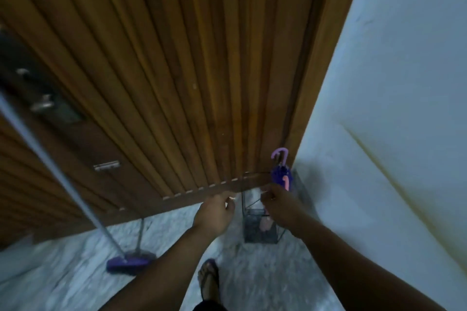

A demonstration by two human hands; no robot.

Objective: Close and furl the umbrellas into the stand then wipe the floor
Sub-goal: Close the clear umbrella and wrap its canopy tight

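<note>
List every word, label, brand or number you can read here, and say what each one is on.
None can be read. The wooden door, the wall, the purple umbrella, the wire umbrella stand and the purple mop show no print. The view is dim and motion-blurred, so small markings would be lost.

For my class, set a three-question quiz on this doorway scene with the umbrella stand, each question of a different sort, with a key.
1. True or false: the purple umbrella stands furled in the wire stand, handle up.
2. Multiple choice: the mop is A) held in the left hand, B) leaning with its head on the floor left of the person, C) inside the stand.
3. Fill in: the stand sits in the corner between the wooden door and the pale ____.

Key: 1 true; 2 B; 3 wall. Both the left hand and right hand reach over the stand; what they hold is too blurred to tell.
</note>
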